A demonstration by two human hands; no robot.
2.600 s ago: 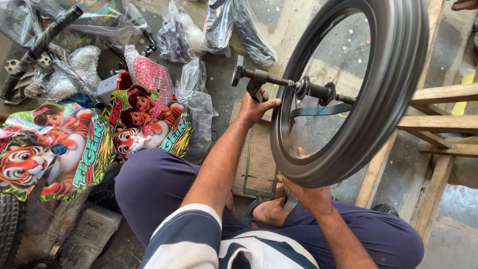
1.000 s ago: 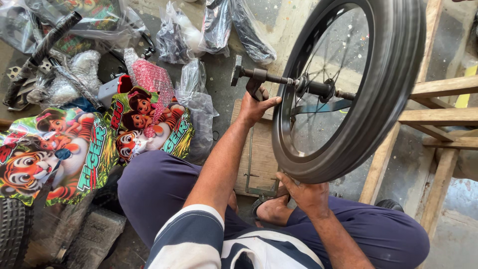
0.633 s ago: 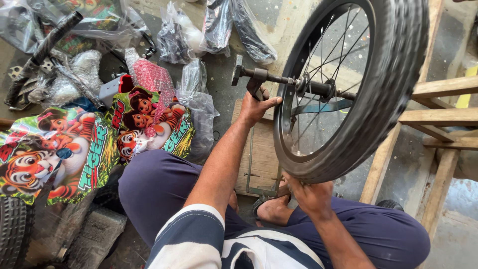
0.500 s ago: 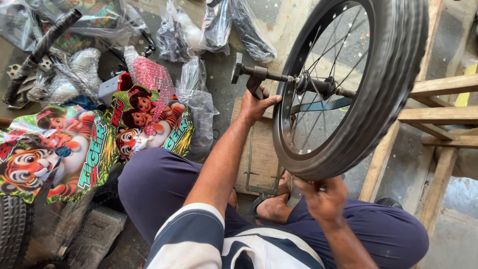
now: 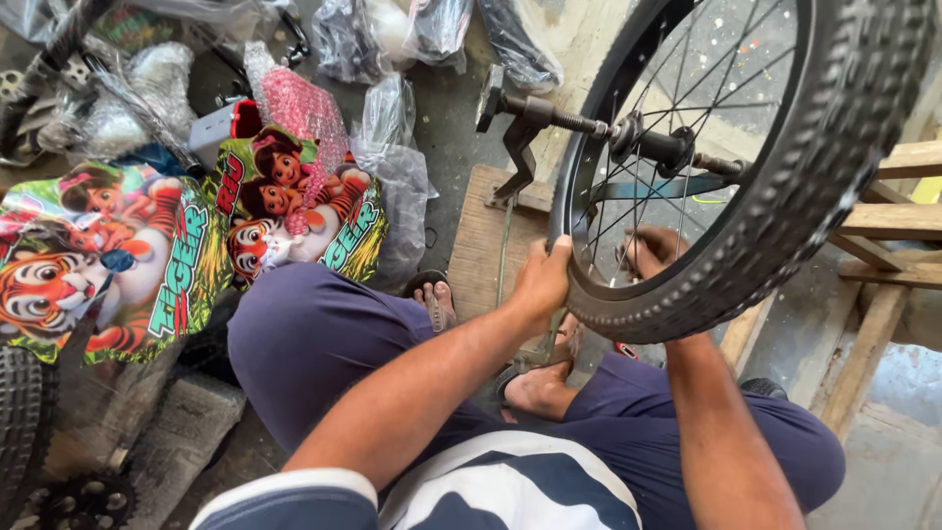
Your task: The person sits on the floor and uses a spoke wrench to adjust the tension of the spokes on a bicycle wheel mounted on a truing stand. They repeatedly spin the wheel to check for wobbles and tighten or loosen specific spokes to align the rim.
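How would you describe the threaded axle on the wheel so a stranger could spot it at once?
Start at the big black spoked bicycle wheel with knobbly tyre filling the upper right. From its hub, a dark threaded metal axle juts left toward a bent bracket. It is the only straight threaded rod there; the thin silver spokes around it fan outward.

A black knobbly-tyred spoked bicycle wheel stands upright on its axle; the left hand grips its rim, the right hand reaches among the spokes.
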